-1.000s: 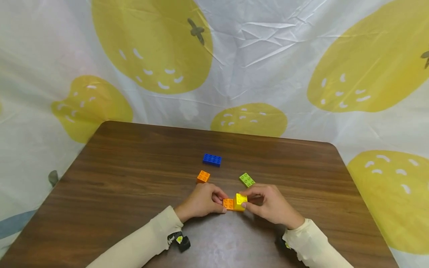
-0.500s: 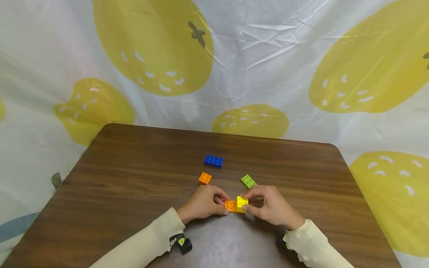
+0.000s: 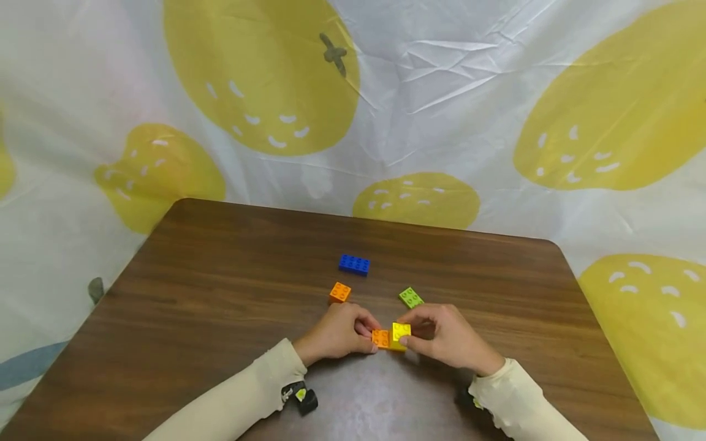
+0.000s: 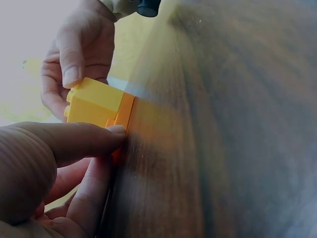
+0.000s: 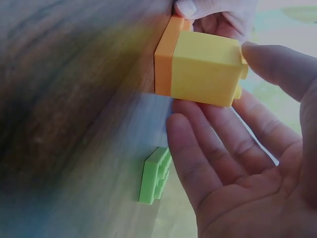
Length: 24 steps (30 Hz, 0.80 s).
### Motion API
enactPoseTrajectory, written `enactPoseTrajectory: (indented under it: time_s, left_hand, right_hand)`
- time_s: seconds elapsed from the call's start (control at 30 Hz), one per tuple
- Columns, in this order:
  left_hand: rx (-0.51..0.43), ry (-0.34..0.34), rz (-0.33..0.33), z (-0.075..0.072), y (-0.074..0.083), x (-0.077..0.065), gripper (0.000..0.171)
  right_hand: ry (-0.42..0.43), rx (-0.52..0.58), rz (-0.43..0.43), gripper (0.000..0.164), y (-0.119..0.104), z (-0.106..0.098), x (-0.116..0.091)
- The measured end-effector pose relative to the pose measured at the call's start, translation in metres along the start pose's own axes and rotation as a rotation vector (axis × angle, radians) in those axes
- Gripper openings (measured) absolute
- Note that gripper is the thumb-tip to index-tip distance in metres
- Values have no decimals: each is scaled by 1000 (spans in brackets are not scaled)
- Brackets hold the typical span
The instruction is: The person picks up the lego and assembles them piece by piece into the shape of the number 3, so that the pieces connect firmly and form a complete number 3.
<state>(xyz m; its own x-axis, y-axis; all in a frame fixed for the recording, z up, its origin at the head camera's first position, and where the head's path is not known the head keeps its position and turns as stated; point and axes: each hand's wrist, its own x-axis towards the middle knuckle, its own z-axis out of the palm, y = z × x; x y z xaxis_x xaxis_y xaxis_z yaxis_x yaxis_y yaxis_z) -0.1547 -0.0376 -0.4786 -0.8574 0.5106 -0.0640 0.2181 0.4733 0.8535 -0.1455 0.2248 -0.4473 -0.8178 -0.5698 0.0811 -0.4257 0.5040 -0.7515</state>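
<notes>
A flat orange building brick [image 3: 380,339] lies on the table between my hands, with a taller yellow brick [image 3: 401,334] standing upright on its right end. In the right wrist view, the yellow brick [image 5: 205,69] sits flush against the orange one [image 5: 163,64]. My left hand [image 3: 337,331] pinches the orange brick's left end between thumb and fingers; the left wrist view has the thumb partly covering that end. My right hand [image 3: 449,337] holds the yellow brick, its thumb at the studded top edge and fingers along the far side.
Beyond my left hand sits a square orange brick [image 3: 339,292]. A blue brick [image 3: 354,264] lies farther back. Just behind my right hand is a flat green brick [image 3: 410,297]. A lemon-patterned cloth [image 3: 416,199] hangs behind the brown table [image 3: 248,263].
Both hands keep their grip on the same bricks with hardly any movement. The head view has shifted slightly, so everything appears a little farther right.
</notes>
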Motion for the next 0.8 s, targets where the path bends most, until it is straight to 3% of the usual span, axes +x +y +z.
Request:
enactPoseTrajectory:
  time_s: [0.23,0.8]
  left_hand:
    - [6,0,1,1,1,1,27]
    - [23,10,14,1,3,-2,30]
  right_hand:
    - [20,-65,-24,25,-4,-2,6]
    - [149,-72,-89,23,-10,-8,36]
